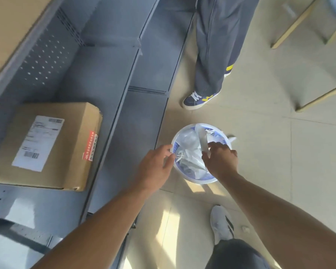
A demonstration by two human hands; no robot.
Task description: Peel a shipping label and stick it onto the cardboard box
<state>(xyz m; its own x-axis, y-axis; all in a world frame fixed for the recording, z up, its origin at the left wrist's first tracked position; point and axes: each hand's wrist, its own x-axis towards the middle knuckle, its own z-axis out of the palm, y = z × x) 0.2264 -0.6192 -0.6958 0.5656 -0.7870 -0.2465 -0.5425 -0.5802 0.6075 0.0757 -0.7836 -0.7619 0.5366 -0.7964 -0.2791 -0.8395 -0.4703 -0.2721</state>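
Round waste basket [192, 178], tiled floor [279, 152], bystander's sneaker [200, 100]

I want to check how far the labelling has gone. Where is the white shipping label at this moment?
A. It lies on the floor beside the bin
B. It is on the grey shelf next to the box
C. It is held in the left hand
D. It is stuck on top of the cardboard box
D: the white shipping label lies flat on the top face of the cardboard box, while both hands are over the waste bin.
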